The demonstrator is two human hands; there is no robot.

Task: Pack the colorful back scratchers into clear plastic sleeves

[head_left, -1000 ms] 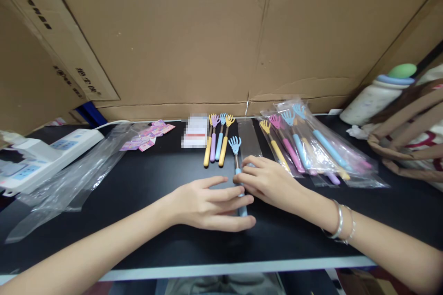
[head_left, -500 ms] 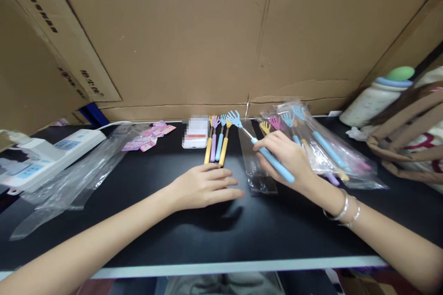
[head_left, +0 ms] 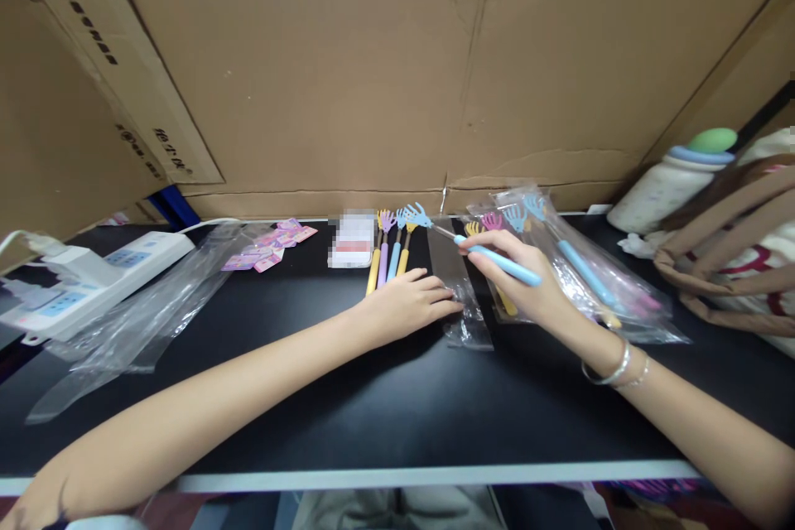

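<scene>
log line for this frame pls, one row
right hand: holds blue back scratcher above table | left hand: fingers on clear sleeve | loose scratchers behind left hand | bagged scratchers at right

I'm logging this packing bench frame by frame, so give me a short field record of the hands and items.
right hand: holds blue back scratcher lifted off the table
left hand: fingertips on empty clear sleeve
loose scratchers: row beside left hand
bagged scratchers: pile at right
table: black, power strip at left
</scene>
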